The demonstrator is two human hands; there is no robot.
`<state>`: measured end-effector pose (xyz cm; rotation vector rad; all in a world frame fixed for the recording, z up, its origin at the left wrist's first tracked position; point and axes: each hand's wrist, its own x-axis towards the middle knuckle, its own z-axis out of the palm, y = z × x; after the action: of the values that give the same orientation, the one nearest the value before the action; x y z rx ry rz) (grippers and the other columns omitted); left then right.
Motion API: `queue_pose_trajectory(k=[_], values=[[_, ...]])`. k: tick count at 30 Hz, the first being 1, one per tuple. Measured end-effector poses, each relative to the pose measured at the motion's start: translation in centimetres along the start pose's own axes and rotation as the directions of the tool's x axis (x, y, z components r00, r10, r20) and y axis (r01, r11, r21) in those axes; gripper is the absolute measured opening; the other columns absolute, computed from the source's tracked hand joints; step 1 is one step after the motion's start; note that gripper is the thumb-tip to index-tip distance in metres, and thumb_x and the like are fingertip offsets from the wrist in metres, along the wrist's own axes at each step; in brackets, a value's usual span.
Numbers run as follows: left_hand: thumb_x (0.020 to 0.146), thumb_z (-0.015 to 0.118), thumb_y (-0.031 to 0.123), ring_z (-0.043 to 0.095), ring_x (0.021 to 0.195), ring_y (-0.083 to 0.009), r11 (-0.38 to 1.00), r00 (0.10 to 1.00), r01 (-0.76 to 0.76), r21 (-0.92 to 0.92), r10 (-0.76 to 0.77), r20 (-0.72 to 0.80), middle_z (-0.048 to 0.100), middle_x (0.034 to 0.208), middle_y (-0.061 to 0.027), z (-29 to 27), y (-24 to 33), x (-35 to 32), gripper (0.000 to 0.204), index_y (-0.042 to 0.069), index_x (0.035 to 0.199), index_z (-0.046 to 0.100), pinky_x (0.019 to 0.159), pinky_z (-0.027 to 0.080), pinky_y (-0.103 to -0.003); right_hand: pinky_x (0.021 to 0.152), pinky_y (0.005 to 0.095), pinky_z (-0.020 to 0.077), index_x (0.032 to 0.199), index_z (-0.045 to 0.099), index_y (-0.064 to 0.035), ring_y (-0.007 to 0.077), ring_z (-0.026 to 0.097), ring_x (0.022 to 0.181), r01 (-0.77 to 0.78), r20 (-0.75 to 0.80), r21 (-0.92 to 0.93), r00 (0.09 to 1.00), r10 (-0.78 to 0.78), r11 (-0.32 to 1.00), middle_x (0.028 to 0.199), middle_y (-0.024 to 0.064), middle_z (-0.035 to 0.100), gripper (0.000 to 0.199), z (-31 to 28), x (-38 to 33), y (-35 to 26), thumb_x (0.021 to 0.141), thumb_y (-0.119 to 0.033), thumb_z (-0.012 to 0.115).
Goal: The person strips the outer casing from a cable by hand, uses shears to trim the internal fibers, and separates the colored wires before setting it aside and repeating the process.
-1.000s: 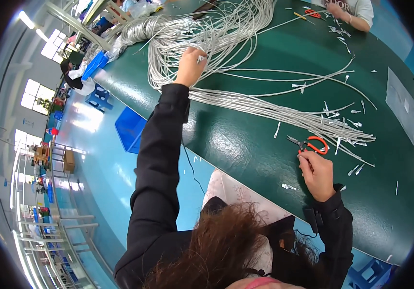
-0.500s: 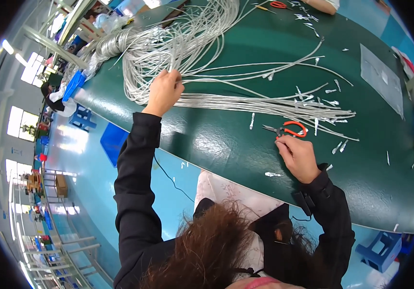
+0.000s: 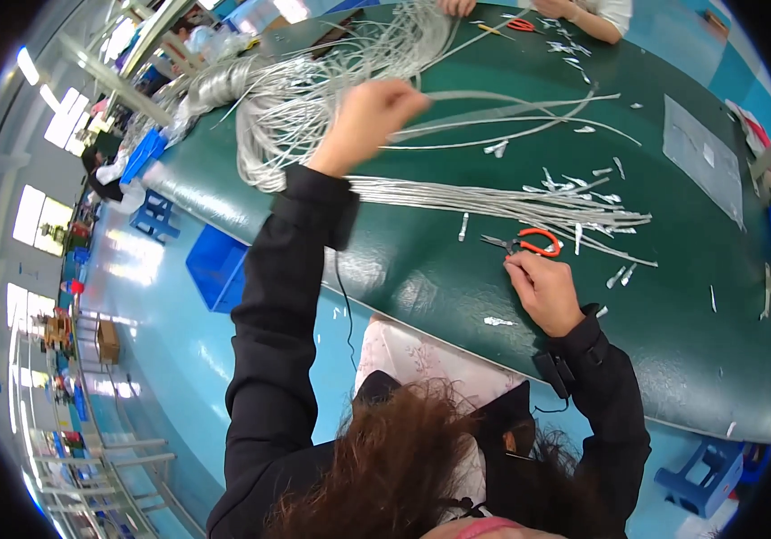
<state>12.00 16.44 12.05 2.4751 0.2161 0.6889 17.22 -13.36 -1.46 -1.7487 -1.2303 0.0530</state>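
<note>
My left hand (image 3: 369,126), blurred by motion, is raised over the left part of a large tangle of silver cables (image 3: 282,126). Its fingers look pinched on a cable that trails off to the right, also smeared. Below it, a straight bundle of silver cables (image 3: 475,195) lies along the table, its ends fanned out at the right. My right hand (image 3: 542,289) rests closed near the table's front edge. It grips one handle of small orange-handled pliers (image 3: 540,241), whose jaws point left; the other handle loop shows above my fingers.
Small white scraps (image 3: 498,322) lie scattered on the green table (image 3: 421,287). A clear plastic bag (image 3: 701,153) is at the right. Across the table are another person's hands (image 3: 560,9) and red-handled scissors (image 3: 522,24). A blue bin (image 3: 216,269) and a blue stool (image 3: 704,472) stand on the floor.
My left hand has lifted and moved right and away from me, and loose cables beside it have shifted. My right hand and the pliers keep their place. Another hand has appeared at the far edge.
</note>
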Motion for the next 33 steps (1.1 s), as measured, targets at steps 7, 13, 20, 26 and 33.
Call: queue_pose_trajectory(k=[7, 13, 20, 26, 33], values=[[0.081, 0.06, 0.008, 0.061, 0.08, -0.0321, 0.877, 0.877, -0.478, -0.046, 0.479, 0.03, 0.06, 0.085, -0.0143, 10.8, 8.5, -7.2, 0.008, 0.0, 0.081, 0.06, 0.069, 0.05, -0.039, 0.047, 0.0225, 0.04, 0.102, 0.06, 0.0005, 0.009, 0.056, 0.053, -0.297, 0.138, 0.353, 0.954, 0.265, 0.887, 0.067, 0.0042, 0.06, 0.013, -0.2, -0.7, -0.1, 0.092, -0.007, 0.057], [0.083, 0.058, 0.006, 0.06, 0.08, -0.0338, 0.921, 0.967, -0.253, -0.297, 0.233, -0.102, 0.06, 0.085, -0.0151, 11.8, 8.6, -13.1, 0.007, -0.001, 0.085, 0.059, 0.069, 0.049, -0.04, 0.047, 0.0212, 0.0386, 0.113, 0.054, 0.0019, 0.0102, 0.055, 0.055, -0.293, 0.069, 0.633, 0.943, 0.324, 0.716, 0.077, 0.0064, 0.061, 0.021, -0.7, -0.1, -2.2, 0.096, -0.009, 0.049], [0.087, 0.058, 0.008, 0.06, 0.077, -0.0371, 0.913, 1.0, 0.011, -0.407, -0.011, 0.001, 0.06, 0.081, -0.0168, 11.8, 8.2, -17.0, 0.01, -0.001, 0.09, 0.06, 0.066, 0.048, -0.041, 0.05, 0.0212, 0.0404, 0.109, 0.055, 0.0042, 0.0117, 0.055, 0.057, -0.338, 0.18, 0.69, 0.937, 0.301, 0.64, 0.083, 0.0099, 0.061, 0.026, -1.7, -0.7, -2.2, 0.1, -0.018, 0.045], [0.087, 0.06, 0.01, 0.059, 0.071, -0.0368, 0.881, 0.978, 0.196, -0.43, -0.145, 0.149, 0.06, 0.076, -0.017, 11.5, 7.9, -18.4, 0.011, 0.0, 0.089, 0.061, 0.061, 0.047, -0.04, 0.05, 0.0222, 0.041, 0.104, 0.055, 0.0033, 0.012, 0.055, 0.057, -0.315, 0.095, 0.701, 0.931, 0.354, 0.64, 0.082, 0.0103, 0.061, 0.03, -2.0, -0.5, -1.7, 0.103, -0.023, 0.04], [0.088, 0.062, 0.006, 0.06, 0.078, -0.0173, 0.81, 0.969, 0.245, -0.532, -0.219, 0.113, 0.065, 0.09, -0.0089, 10.8, 8.2, -19.3, 0.021, -0.001, 0.108, 0.06, 0.071, 0.048, -0.029, 0.046, 0.0213, 0.045, 0.089, 0.058, 0.0026, 0.0101, 0.058, 0.051, -0.591, 0.527, 0.56, 0.795, 0.3, 0.581, 0.076, 0.0095, 0.064, 0.026, -0.7, -1.0, -2.4, 0.1, -0.017, 0.045]])
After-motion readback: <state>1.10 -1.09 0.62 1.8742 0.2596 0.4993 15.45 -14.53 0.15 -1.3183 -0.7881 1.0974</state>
